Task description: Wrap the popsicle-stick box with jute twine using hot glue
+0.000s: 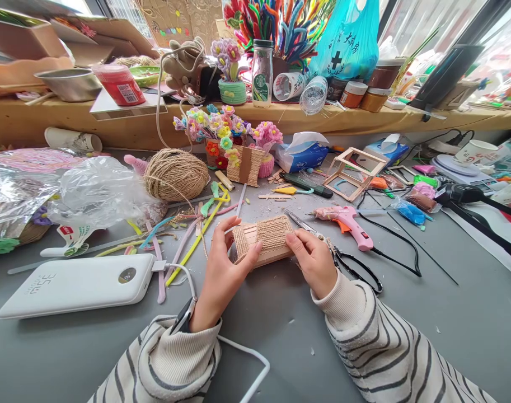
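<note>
Between my two hands is a small box of wooden craft sticks wrapped in jute twine [274,235], tilted above the grey table. My left hand [234,260] grips its left end, thumb along the front and fingers behind. At the right end, my right hand [312,257] pinches the twine-covered edge between thumb and fingers. A strip of bare sticks shows between two bands of twine. One strand runs from the left end back toward the twine ball [176,174]. Scissors [358,268] with black handles lie partly behind my right hand.
A pink glue gun [347,224] with its black cord lies on the right, near a wooden stick frame [355,170]. On the left sits a white power bank [76,285] with a cable passing under my left wrist. Pipe cleaners [196,235] and pipe-cleaner flowers [224,131] lie beyond.
</note>
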Action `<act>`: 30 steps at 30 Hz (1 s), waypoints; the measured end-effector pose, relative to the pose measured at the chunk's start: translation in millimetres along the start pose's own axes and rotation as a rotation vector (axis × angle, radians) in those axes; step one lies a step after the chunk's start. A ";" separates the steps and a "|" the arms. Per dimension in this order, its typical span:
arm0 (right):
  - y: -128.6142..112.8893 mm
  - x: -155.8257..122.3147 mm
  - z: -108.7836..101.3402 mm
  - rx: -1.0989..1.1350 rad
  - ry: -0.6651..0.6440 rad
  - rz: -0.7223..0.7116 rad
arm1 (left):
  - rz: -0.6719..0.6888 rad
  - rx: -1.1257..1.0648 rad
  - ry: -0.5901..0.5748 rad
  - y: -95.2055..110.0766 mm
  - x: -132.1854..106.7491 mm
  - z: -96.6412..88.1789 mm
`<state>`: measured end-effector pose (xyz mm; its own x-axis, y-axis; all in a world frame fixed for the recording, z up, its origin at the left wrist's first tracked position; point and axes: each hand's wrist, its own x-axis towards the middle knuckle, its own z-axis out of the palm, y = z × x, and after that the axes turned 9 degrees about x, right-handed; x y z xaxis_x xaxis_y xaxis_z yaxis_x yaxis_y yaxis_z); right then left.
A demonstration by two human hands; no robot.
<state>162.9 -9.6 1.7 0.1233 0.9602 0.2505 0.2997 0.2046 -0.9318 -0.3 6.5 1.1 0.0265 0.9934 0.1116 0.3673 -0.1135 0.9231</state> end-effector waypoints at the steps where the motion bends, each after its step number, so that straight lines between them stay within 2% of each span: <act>1: 0.0 0.0 0.0 -0.001 0.002 -0.003 | -0.001 -0.003 0.001 -0.1 0.1 0.0; 12: 4.0 0.6 0.8 0.092 0.016 0.018 | 0.016 0.007 0.004 0.3 -0.1 0.5; 30: 1.7 0.5 -0.5 -0.011 -0.006 -0.027 | 0.010 0.022 0.014 0.7 0.3 0.8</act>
<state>164.0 -8.9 0.4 0.1089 0.9555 0.2740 0.3136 0.2285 -0.9216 0.7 6.7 1.5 0.0174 0.9918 0.1264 0.3877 -0.1233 0.9135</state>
